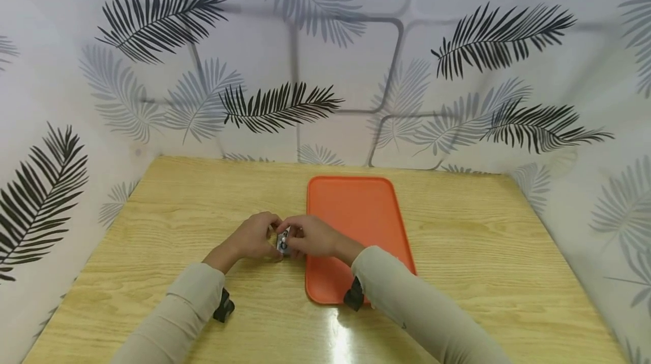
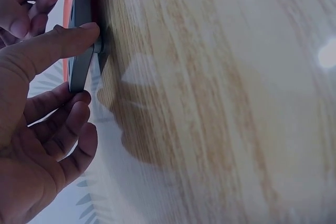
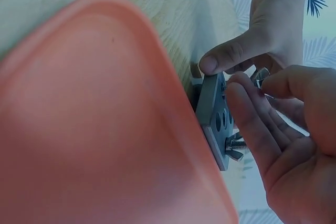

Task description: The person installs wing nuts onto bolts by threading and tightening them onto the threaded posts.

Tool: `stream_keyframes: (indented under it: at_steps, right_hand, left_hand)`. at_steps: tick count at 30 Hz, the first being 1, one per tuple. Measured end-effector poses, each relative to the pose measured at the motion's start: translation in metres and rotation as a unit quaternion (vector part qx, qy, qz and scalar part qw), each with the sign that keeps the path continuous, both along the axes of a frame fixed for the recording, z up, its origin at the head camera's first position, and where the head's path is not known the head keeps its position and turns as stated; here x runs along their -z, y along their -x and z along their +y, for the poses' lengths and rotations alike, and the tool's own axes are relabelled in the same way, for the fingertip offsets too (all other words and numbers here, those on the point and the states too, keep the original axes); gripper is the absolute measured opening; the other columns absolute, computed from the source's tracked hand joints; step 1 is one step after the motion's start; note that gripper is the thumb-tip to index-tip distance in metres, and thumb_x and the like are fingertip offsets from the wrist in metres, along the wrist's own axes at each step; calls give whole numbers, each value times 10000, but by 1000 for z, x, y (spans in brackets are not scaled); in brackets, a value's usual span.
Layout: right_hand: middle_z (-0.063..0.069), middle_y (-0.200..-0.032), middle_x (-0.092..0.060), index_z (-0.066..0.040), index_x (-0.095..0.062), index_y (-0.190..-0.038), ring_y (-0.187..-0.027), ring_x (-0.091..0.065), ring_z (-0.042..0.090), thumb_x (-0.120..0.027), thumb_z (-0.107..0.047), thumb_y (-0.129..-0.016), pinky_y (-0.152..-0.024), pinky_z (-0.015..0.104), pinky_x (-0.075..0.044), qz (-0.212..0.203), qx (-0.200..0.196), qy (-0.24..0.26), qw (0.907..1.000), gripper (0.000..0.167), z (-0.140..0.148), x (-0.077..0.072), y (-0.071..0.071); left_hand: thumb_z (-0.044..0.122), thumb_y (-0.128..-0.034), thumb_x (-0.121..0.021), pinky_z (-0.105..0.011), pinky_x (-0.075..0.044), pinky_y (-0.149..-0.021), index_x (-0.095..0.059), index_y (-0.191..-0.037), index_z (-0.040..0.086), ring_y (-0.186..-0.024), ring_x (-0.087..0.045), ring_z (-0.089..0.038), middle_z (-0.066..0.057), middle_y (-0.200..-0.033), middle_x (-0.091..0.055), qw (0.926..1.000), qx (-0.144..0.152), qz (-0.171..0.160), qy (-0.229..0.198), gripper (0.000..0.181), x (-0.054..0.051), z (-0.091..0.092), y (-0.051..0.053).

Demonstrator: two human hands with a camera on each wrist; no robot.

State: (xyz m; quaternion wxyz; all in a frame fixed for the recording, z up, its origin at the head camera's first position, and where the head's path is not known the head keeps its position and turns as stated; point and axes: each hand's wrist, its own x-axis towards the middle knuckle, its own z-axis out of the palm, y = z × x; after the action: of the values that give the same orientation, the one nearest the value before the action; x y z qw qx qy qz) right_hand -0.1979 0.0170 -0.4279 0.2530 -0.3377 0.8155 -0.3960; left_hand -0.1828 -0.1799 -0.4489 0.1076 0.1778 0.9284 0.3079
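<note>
A small grey metal plate (image 1: 283, 243) with round holes is held just left of the tray. My left hand (image 1: 253, 238) grips it: in the left wrist view the thumb (image 2: 68, 45) presses one face and the fingertips touch its lower end. On the plate (image 3: 214, 121), a wing nut (image 3: 234, 149) sits on a threaded bolt near one end. At the other end, my right hand (image 3: 299, 135) pinches a second wing nut (image 3: 259, 76) between thumb and fingers. The right hand's fingers partly hide that end of the plate.
An orange-red tray (image 1: 351, 206) lies on the wooden table (image 1: 473, 251), close to the right of the plate, under the right forearm. A leaf-patterned cloth (image 1: 330, 59) hangs behind the table. Black wrist straps (image 1: 224, 306) show at the sleeves.
</note>
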Motion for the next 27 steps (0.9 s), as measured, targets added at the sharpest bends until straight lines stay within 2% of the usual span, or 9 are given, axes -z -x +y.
stream_keyframes:
  at_steps: [5,12,15,20,23,27]
  right_hand:
    - [159,-916,-724,24,-690,-1075,-692,-681,123,-552,-20,-960,-662,302,-605,215,201,36,9996,185,2,1,0]
    - [146,-915,-739,-17,-716,-1061,-719,-708,190,-573,-91,-985,-631,222,-556,520,359,-83,9980,178,7,-6,3]
    - [132,-898,-734,-26,-704,-1108,-726,-711,216,-561,-63,-987,-643,196,-539,764,71,-183,9969,191,8,-9,7]
    - [126,-850,-734,-25,-674,-1203,-727,-710,282,-570,-32,-976,-627,185,-519,691,-603,-314,9953,250,7,-11,12]
    - [141,-905,-739,-11,-649,-1256,-743,-710,264,-562,-32,-975,-631,187,-524,584,-610,-330,9959,294,6,-11,11]
    - [138,-943,-750,-18,-672,-1213,-751,-691,127,-584,-31,-964,-664,177,-529,673,-386,-319,9965,265,4,-8,9]
  left_hand:
    - [175,-689,-907,-337,-466,-741,-649,-1152,14,-813,-502,-175,-104,-990,-606,9999,-33,-105,-36,554,-1,0,0]
    - [169,-684,-912,-335,-480,-745,-647,-1157,-11,-826,-523,-176,-100,-986,-615,10000,-11,-7,6,571,0,1,-1]
    - [169,-683,-911,-341,-489,-765,-656,-1140,-1,-844,-538,-185,-95,-976,-618,10000,-29,16,63,550,-1,1,-1]
    - [169,-678,-911,-344,-493,-767,-662,-1109,11,-856,-552,-208,-105,-977,-624,9999,32,63,73,522,-1,2,-1]
    - [165,-675,-911,-345,-492,-765,-662,-1101,15,-860,-554,-213,-106,-981,-624,9999,62,79,61,516,-2,2,-1]
    - [162,-676,-910,-353,-502,-772,-664,-1096,13,-871,-568,-221,-112,-989,-632,9999,89,89,80,509,-4,2,-1]
